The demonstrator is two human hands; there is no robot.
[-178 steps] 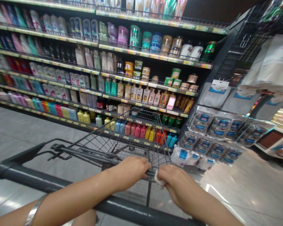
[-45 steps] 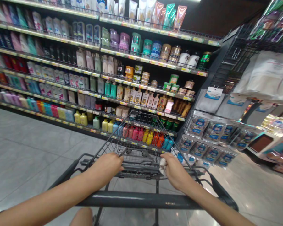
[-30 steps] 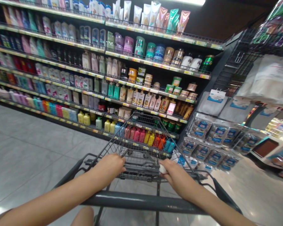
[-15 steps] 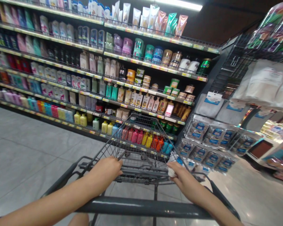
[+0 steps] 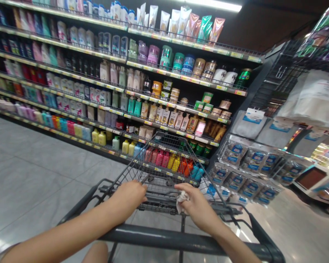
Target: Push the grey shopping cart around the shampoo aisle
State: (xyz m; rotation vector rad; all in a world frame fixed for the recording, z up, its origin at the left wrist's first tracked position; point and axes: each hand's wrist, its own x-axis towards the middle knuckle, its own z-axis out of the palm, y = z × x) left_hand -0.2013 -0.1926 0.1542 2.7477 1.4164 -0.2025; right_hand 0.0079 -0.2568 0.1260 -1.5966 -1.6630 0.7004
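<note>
A dark wire shopping cart stands in front of me, its handlebar crossing below my wrists. My left hand is closed over the near left part of the cart's basket, fingers curled; what it holds, if anything, is hidden. My right hand pinches a crumpled white tissue between thumb and fingers, above the near edge of the basket. Through the wire mesh no goods show inside the cart, only the shelf bottles behind it.
Ahead, long shelves hold many bottles, tubes and jars. On the right, a rack carries hanging silver-blue packets and white packs, close to the cart's right side. Grey tiled floor lies on the left.
My right hand has moved left and inward with the tissue, which now shows more. My left hand stays curled at the basket. The view has shifted slightly, moving the scene right.
</note>
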